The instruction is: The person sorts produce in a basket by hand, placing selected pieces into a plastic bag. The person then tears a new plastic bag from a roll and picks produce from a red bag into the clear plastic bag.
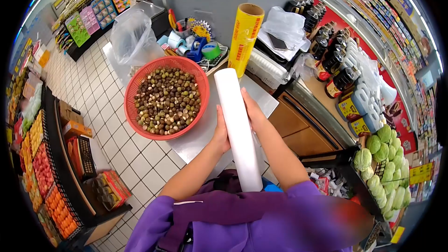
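Between my two palms I hold a long, smooth white roll [238, 130], tilted with its far end toward the counter and its near end against my apron. My left hand [221, 130] presses its left side, and my right hand [252, 110] grips the right side. Just beyond the roll's far end stands a yellow printed tube [243, 42] with a cardboard core, upright. To the left, a red plastic basket [203, 91] full of small round brown and green nut-like pieces [168, 98] rests on the metal counter [191, 149].
A clear plastic bag [133, 39] lies behind the basket. Green tape [211, 50] and a blue tape dispenser [197, 49] sit at the back. Dark bottles [340, 81] and cabbages [373, 144] are on the right; fruit racks [60, 205] stand left.
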The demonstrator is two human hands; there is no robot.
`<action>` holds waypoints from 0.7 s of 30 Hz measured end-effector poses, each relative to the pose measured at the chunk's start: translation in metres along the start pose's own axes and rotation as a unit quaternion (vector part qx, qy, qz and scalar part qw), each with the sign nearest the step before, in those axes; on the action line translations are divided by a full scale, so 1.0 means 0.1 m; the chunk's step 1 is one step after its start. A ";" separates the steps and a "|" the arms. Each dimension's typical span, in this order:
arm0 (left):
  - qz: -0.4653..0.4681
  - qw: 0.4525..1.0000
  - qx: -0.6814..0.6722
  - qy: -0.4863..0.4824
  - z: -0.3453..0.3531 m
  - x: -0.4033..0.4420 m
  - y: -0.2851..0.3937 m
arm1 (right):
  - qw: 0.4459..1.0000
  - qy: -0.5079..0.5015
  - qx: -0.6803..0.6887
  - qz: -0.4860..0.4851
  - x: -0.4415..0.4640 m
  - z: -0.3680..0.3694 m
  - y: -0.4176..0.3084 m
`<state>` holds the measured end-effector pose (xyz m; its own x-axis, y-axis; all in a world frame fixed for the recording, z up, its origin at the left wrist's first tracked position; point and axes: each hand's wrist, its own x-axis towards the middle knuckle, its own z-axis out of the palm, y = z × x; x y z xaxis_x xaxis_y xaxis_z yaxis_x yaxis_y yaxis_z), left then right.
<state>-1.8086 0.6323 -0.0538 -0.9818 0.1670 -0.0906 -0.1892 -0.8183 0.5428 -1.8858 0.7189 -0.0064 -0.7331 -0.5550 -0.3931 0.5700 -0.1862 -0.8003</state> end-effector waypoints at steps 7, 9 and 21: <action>0.006 0.982 -0.189 0.030 0.13 0.11 -0.14 | 0.980 0.030 -0.053 -0.192 0.51 -0.40 0.09; 0.012 0.982 -0.190 0.015 0.19 0.11 -0.29 | 0.970 0.057 -0.077 -0.222 0.43 -0.39 -0.13; -0.086 0.992 0.026 0.094 -0.20 0.26 -0.62 | 0.853 -0.078 -0.109 -0.505 -0.81 0.16 -2.10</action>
<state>-1.8225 0.6770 -0.1064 -0.9221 0.1916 -0.3363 -0.3570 -0.7567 0.5477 -1.9405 0.7897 0.2007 -0.7413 -0.3053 0.5978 -0.4171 -0.4882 -0.7666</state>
